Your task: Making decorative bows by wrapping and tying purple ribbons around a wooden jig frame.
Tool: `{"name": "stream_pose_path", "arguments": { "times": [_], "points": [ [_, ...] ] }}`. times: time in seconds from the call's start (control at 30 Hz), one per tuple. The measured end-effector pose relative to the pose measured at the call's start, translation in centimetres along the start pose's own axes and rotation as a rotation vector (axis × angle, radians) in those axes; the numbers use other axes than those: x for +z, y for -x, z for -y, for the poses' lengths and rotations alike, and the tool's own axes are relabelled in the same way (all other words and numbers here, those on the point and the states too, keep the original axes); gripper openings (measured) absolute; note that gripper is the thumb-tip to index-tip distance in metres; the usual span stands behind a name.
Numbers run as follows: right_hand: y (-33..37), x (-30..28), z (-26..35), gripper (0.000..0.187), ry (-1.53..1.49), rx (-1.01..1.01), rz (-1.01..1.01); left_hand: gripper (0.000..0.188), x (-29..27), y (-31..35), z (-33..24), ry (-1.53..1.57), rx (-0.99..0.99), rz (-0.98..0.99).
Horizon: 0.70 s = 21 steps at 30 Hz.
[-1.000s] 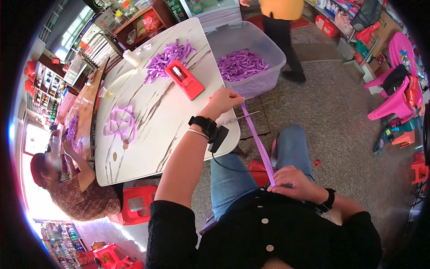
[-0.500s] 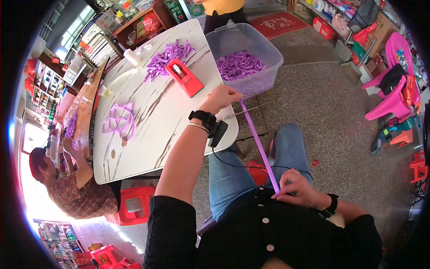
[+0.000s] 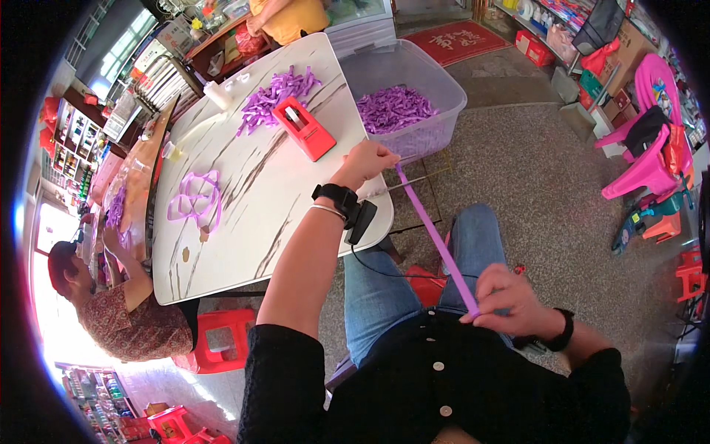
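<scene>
A purple ribbon point(image 3: 438, 240) is stretched taut between my two hands, slanting from the table's near right corner down to my lap. My left hand point(image 3: 367, 161) pinches its upper end, beside a thin rod point(image 3: 423, 178) that juts past the table edge. Just above my lap, my right hand point(image 3: 512, 305) grips the lower end between thumb and fingers. On the white marbled table point(image 3: 244, 251) stands a red tape dispenser point(image 3: 305, 132), near a heap of short folded purple ribbon pieces point(image 3: 274, 98). A loose tangle of ribbon point(image 3: 196, 198) lies farther left.
A clear plastic tub point(image 3: 444, 111) with many purple pieces stands against the table's right side. One person point(image 3: 126, 318) sits at the left on a red stool point(image 3: 222, 348); another in yellow point(image 3: 296, 21) is behind the table. Pink chairs point(image 3: 647, 174) stand at the right.
My right hand has shifted to the right, carrying the ribbon's lower end with it. My left hand stays in place. The person in yellow has moved left behind the table.
</scene>
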State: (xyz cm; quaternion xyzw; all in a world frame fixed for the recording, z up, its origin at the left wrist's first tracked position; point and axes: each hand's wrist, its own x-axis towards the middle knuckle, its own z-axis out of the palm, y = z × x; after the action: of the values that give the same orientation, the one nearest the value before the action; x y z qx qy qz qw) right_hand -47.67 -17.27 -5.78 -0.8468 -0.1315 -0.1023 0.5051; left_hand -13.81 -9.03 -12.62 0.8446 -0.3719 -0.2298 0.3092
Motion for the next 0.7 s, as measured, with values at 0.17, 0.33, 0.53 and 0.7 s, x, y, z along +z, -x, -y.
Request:
{"name": "stream_pose_path", "arguments": {
  "times": [0.17, 0.33, 0.53, 0.7],
  "points": [
    [-5.4, -4.7, 1.3, 0.014, -0.057, -0.125, -0.075, 0.027, 0.2, -0.2, -1.0, -0.022, -0.039, -0.005],
    [-14.5, -7.8, 1.5, 0.022, -0.189, -0.127, -0.096, 0.023, 0.0, 0.0, 0.8, -0.021, -0.010, -0.007],
    [-27.2, -9.8, -6.4, 0.026, -0.265, -0.141, -0.115, 0.019, 0.0, 0.6, -0.4, -0.117, -0.030, 0.023],
    [-32.8, -8.0, -14.4, 0.025, -0.454, 0.087, -0.060, 0.016, 0.4, 1.2, -0.7, -0.129, -0.007, -0.056]
  ]
}}
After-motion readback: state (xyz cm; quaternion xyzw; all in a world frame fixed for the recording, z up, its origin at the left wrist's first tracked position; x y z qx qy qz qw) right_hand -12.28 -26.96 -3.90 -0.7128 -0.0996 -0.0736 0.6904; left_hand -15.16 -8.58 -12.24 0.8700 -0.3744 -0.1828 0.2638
